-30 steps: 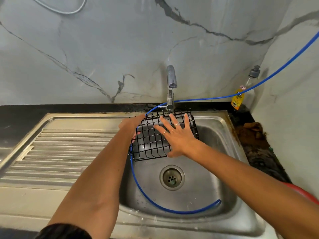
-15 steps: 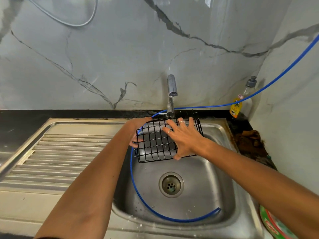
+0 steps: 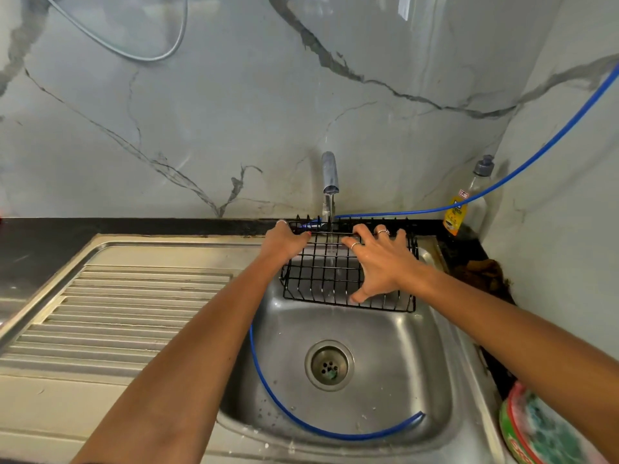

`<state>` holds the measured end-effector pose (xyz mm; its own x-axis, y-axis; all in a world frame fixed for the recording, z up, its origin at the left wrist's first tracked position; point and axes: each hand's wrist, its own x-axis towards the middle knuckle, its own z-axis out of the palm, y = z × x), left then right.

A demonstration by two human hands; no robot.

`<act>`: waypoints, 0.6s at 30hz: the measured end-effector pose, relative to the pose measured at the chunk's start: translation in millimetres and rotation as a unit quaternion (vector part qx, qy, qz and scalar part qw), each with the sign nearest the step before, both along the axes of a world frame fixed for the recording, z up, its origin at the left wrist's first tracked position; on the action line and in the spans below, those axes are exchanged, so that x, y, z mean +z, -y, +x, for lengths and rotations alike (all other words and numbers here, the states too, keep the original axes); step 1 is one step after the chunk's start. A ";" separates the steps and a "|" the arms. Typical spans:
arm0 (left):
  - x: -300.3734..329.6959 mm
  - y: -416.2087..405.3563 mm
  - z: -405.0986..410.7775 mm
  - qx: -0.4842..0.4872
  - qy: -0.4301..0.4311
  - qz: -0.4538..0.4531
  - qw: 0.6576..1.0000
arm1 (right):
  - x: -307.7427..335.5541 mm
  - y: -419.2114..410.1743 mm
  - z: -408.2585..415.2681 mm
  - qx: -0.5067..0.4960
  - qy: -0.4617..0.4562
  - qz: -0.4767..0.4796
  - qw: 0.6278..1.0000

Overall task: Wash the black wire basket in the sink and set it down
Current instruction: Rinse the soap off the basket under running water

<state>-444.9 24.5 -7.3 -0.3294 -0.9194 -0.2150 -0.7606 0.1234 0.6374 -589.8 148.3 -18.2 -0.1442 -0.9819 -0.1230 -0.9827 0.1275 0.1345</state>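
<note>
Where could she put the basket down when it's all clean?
The ribbed steel draining board, left of the sink bowl, is bare. Crowded: the right counter corner, with the clear soap bottle, brown clump and round green-and-red tub.

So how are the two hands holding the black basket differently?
The left hand grips the wire basket at its far left corner, fingers curled over the rim. The right hand lies spread on the mesh, fingers fanned out and thumb reaching toward the near edge. Rings show on two fingers of the right hand, and on one of the left. Both touch the basket under the running tap.
</note>
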 end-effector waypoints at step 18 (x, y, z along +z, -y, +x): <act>19.0 -10.3 -58.4 -0.232 0.349 -0.305 0.855 | -3.5 -7.5 23.7 -0.257 0.468 -0.061 0.843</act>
